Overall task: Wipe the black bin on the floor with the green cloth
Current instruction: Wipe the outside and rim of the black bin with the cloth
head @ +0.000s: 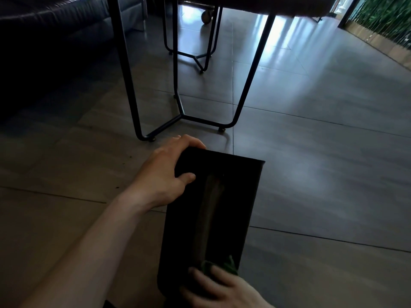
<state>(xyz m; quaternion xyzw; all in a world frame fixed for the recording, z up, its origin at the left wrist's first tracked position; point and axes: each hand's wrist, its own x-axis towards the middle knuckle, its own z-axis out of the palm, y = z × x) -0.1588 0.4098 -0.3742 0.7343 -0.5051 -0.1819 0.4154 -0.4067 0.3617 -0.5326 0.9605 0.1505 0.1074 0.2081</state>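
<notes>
The black bin lies tilted on the tiled floor, its long flat side facing up and its far end pointing toward the table legs. My left hand grips the bin's far left corner, thumb on the top face. Near the bottom edge of the view my right hand presses the green cloth against the near end of the bin; only a small bunched part of the cloth shows past my fingers. A faint duller streak runs down the middle of the bin's face.
Black metal table legs stand just beyond the bin, with a second frame farther back. A dark sofa fills the upper left. Green plant wall at the upper right. Open tiled floor spreads to the right.
</notes>
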